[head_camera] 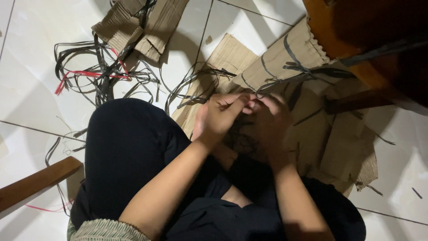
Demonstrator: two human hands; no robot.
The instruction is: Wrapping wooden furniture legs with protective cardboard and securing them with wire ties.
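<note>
Hands meet over a bundle of corrugated cardboard on a white tiled floor (26, 67), seen from above by a seated person in dark trousers (129, 147). Two hands are at work: the left hand (220, 117) and the right hand (269, 122), side by side and touching at the fingertips, each with fingers curled in tight and pinching a thin dark plastic strap (267, 87) that loops round the rolled cardboard bundle (285, 56). How much of the strap each hand has caught cannot be told, since the fingers hide it. The bundle lies just beyond the hands, towards the floor's far right corner, bound by at least two dark bands.

One flattened cardboard sheet (339, 147) lies under and to the right of the hands, creased and torn along its edge. A second, smaller heap of folded cardboard (142, 27) sits at the far edge of the floor, well apart from the hands. Between that heap and the person's knee spreads one tangle of loose black straps (102, 76), with a red strap (84, 73) running through it; another red strand (44, 208) shows near the floor's left edge. A wooden bar (35, 180) juts in at the near left corner, and an orange-brown wooden object (330, 31) overhangs the far right corner, casting the bundle's end and the right hand into shadow
</note>
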